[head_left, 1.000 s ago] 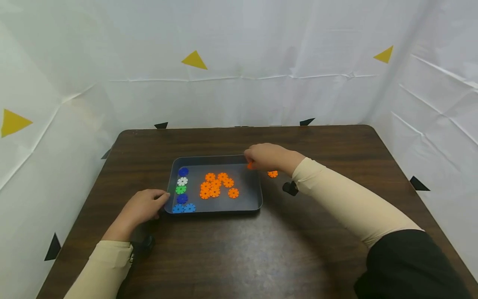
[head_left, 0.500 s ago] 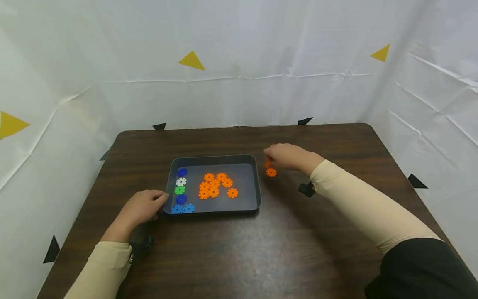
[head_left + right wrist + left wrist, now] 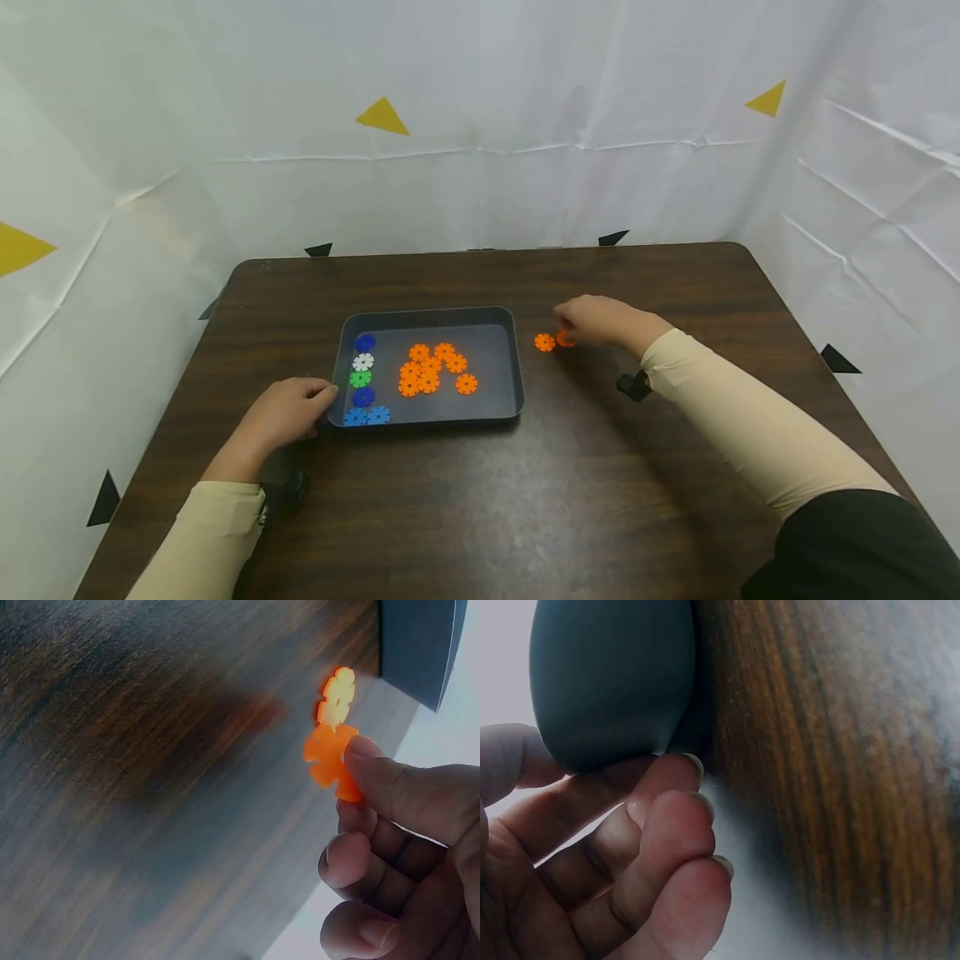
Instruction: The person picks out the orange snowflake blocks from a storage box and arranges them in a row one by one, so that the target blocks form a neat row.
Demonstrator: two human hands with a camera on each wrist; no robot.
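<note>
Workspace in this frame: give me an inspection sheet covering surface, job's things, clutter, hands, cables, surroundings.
Surface: dark wood-grain table.
Job's things: grey tray holding eight orange discs and a left-hand column of blue, white and green discs; one orange disc on the table right of the tray; held orange disc.
Clutter: nothing seen.
Hands: left hand grips the tray's near left corner; right hand pinches the held disc beside the one on the table.
Cables: nothing seen.
Surroundings: white sheeting with yellow and black triangles.
</note>
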